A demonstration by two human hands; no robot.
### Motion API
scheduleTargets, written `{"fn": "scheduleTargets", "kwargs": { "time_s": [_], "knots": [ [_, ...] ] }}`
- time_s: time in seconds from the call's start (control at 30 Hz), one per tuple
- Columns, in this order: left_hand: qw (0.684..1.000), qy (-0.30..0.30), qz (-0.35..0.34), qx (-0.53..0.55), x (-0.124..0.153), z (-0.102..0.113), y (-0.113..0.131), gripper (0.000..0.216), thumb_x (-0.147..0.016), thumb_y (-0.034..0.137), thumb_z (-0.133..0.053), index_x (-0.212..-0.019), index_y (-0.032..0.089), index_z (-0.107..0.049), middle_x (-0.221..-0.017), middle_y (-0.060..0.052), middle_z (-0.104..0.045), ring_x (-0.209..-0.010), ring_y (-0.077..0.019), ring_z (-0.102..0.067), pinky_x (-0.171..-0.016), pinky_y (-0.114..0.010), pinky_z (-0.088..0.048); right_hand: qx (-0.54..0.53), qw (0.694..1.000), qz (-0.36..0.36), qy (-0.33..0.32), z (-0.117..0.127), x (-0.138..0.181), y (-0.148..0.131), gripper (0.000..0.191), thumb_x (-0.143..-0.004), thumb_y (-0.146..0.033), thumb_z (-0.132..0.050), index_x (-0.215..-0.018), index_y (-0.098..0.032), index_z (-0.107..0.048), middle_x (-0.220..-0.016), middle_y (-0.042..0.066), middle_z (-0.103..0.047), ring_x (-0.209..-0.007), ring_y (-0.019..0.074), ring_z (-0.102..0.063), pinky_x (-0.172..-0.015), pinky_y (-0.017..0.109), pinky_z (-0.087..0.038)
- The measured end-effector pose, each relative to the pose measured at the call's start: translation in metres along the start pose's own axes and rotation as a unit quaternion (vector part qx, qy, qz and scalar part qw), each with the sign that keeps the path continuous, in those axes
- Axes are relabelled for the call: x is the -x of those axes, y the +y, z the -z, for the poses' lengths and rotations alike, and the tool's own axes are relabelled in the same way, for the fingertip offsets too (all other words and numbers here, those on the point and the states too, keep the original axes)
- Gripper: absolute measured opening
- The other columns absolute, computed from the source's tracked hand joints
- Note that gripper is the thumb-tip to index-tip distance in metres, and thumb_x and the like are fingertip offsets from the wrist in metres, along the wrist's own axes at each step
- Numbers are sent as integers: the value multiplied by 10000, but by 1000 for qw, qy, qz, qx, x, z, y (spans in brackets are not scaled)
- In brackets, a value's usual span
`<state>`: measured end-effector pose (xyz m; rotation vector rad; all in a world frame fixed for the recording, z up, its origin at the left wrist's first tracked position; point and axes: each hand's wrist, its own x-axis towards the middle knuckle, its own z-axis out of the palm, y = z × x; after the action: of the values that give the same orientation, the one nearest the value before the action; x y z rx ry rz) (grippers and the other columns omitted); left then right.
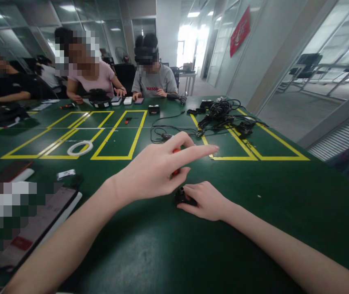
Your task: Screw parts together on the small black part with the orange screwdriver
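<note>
Two bare hands are seen over green tbl (125, 249); dirs below by clock, centred on black part, 12 = far edge.

L hand (152, 169): brought in from approx 8 o'clock, held above tbl. Fingers mostly curled, one finger extended twd 2. Red item (176, 150) is gripped within; largely hidden by fingers, so full shape can't be told.

R hand (206, 200): brought in from approx 4. Grip narrow; black part (178, 199) is held betw. thumb & fingers, low at tbl surface, just below L hand. A short dark post is seen upright on its top. Whether post is touched by red item: can't be told, view blocked by L hand.

Surroundings: black cable tangle (220, 109) is piled at 1, well apart from hands. White ring (70, 150) is laid flat at 10, within yellow tape (114, 158) outlines stuck on tbl. Small white packet (65, 174) is placed at 9+; phone (48, 216), partly pixelated, at 8–9. Small black box (154, 109) is set at 11, far side.

Co-workers: person in pink top (91, 77) is seated at 10–11, person in grey tee (162, 81) at 11, both across tbl.
</note>
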<state>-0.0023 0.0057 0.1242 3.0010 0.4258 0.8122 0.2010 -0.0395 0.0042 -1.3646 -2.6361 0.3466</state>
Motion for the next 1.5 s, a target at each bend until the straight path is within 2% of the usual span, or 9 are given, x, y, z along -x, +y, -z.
{"fn": "scheduleTargets", "kwargs": {
  "time_s": [0.1, 0.37, 0.53, 0.7, 0.83, 1.0, 1.13, 1.3, 1.5],
  "knots": [
    [1000, 10, 5, -20, 0, -1, 1, 502, -920, 175, -535, -1417, 239, -521, -1164, -70, -594, -882, -137, -621, -712, -227, -511, 6, 1000, 0, 4, -1, 0, 0, 316, -969, -433, -639, -793, -175, -592, -784, 54, -716, -670, 203, -655, -585, 294, -276],
    [1000, 3, -5, -6, 0, -1, 1, 467, -926, 149, -504, -1385, 225, -548, -1207, -80, -615, -933, -142, -646, -737, -217, -522, 5, 1000, 4, 9, -3, 0, 3, 320, -971, -437, -629, -784, -182, -580, -767, 49, -712, -661, 203, -657, -591, 296, -286],
    [1000, 6, -25, -4, -2, 0, 2, 482, -872, 87, -498, -1333, 195, -594, -1191, -99, -632, -990, -175, -645, -820, -272, -536, 2, 1000, 13, 24, -3, 3, 3, 328, -978, -437, -607, -764, -192, -567, -749, 44, -698, -642, 204, -651, -586, 300, -289],
    [999, -9, -7, -34, -2, 1, 2, 456, -924, 160, -497, -1371, 217, -564, -1219, -91, -612, -893, -145, -648, -709, -239, -519, -1, 1000, 16, 25, -5, 3, 6, 313, -971, -422, -612, -759, -199, -553, -731, 41, -685, -634, 208, -643, -583, 299, -295],
    [999, -18, -21, -29, -2, 1, 3, 480, -903, 139, -490, -1374, 204, -554, -1208, -96, -615, -955, -162, -642, -771, -254, -526, 3, 1000, 15, 25, -7, 4, 7, 306, -970, -415, -616, -764, -197, -556, -747, 44, -695, -646, 211, -648, -587, 299, -296],
    [999, -18, -6, -30, -3, 1, 3, 434, -942, 160, -485, -1368, 213, -550, -1206, -82, -619, -917, -145, -638, -728, -236, -504, 7, 1000, 13, 19, -6, 4, 6, 303, -972, -420, -615, -781, -190, -568, -754, 48, -700, -655, 213, -649, -587, 297, -294],
    [999, -12, -26, -14, -3, 0, 3, 443, -900, 127, -496, -1332, 190, -576, -1160, -89, -628, -995, -174, -633, -808, -263, -512, 8, 1000, 11, 23, -5, 3, 6, 305, -975, -419, -613, -776, -192, -571, -759, 46, -701, -652, 205, -646, -586, 296, -294],
    [1000, -13, -8, -15, -2, 1, 3, 437, -935, 152, -482, -1361, 213, -559, -1207, -84, -620, -918, -146, -641, -729, -230, -504, -1, 1000, 13, 23, -5, 3, 6, 318, -978, -433, -599, -768, -198, -556, -748, 44, -694, -648, 207, -646, -588, 299, -301],
    [999, -24, -12, -18, -2, 2, 4, 522, -913, 132, -472, -1425, 226, -512, -1225, -92, -610, -962, -153, -644, -765, -228, -515, 1, 1000, 13, 21, -5, 3, 6, 308, -976, -423, -601, -769, -199, -557, -758, 45, -700, -653, 210, -653, -584, 297, -292]
  ]
}}
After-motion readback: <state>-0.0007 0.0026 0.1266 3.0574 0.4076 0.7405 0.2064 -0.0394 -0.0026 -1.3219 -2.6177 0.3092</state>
